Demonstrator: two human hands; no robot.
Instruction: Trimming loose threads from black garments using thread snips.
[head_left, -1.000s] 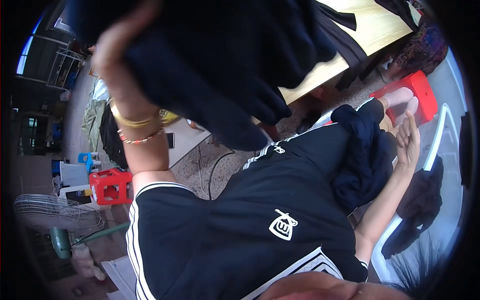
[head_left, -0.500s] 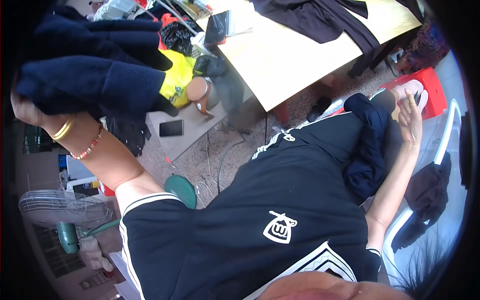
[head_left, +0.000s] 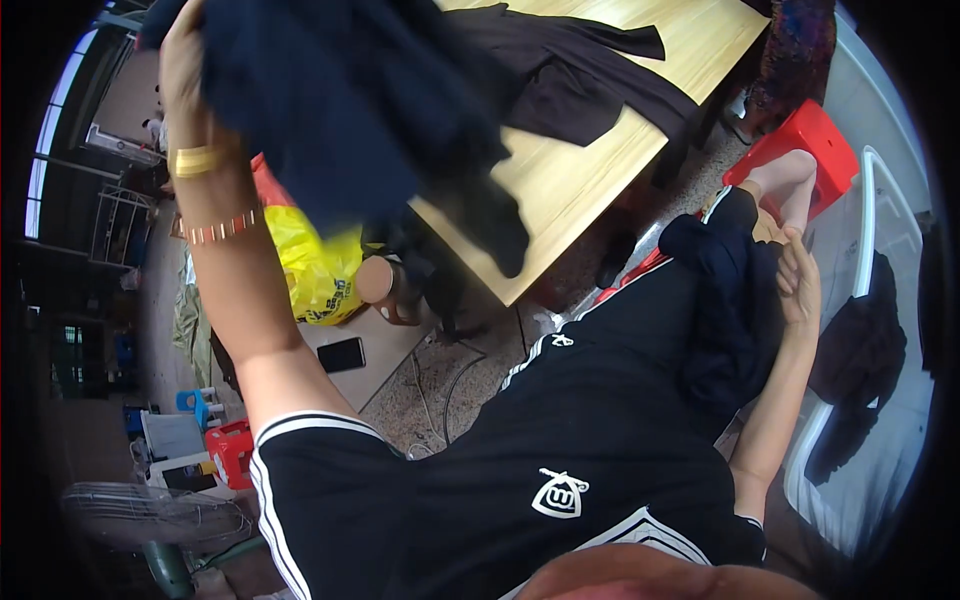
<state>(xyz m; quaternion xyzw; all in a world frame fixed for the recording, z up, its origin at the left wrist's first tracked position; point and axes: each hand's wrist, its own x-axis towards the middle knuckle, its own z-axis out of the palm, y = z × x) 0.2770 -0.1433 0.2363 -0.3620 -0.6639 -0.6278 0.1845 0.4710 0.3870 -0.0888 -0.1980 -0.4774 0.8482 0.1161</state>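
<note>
A dark navy knitted garment [head_left: 330,110] hangs from my raised left hand [head_left: 185,75] at the upper left, blurred by motion. The fingers are closed at its edge and partly hidden by the cloth. Its lower part hangs in front of the wooden table. My right hand [head_left: 797,285] is low on the right, beside my bare leg. Its fingers are curled together; what they hold, if anything, does not show. Just left of that hand, another navy garment [head_left: 735,320] lies bunched across my lap.
The wooden table [head_left: 640,150] bears a dark garment [head_left: 570,85]. A red stool [head_left: 835,165] and a white tub [head_left: 870,215] with dark cloth [head_left: 860,345] stand right. A yellow bag [head_left: 310,270], brown-topped container [head_left: 378,278] and phone [head_left: 342,354] sit left; a fan [head_left: 150,515] stands lower left.
My left hand has risen and swung right with the navy garment, which now hangs partly before the table. My right hand has drawn slightly down and left, its fingers more curled.
</note>
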